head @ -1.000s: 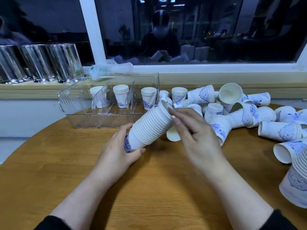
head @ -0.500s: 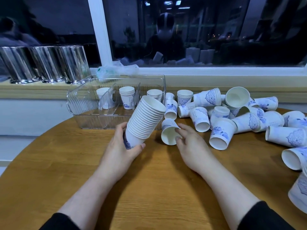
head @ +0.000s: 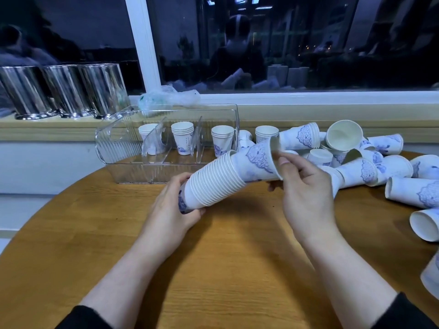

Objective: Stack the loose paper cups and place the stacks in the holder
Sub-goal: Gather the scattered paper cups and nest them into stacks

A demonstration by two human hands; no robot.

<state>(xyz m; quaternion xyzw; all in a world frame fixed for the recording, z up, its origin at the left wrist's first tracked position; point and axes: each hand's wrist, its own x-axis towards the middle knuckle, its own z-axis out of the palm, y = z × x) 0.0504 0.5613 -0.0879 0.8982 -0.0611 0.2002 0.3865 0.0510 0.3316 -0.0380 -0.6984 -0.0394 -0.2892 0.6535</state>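
Cups fill our hands: our left hand [head: 173,207] grips the tilted stack [head: 213,184] above the tabletop [head: 213,269], our right hand [head: 306,193] pinches a cup [head: 256,162] half-seated in its mouth, holder [head: 123,148] at eleven o'clock, loose cups [head: 356,162] at two.

A round wooden surface [head: 213,269] with warm grain fills the lower view, its curved edge sweeping from 8 o'clock up toward 10. Behind it, from 9 to 3 o'clock, runs a pale wooden sill [head: 47,129] under a large window [head: 297,43] with a white frame post [head: 142,43] at 11 o'clock; the glass is dark and mirrors the dim interior. Three shiny metal canisters [head: 64,91] stand side by side on the sill at 10 o'clock, with a crumpled clear plastic bag [head: 166,98] just beside them.
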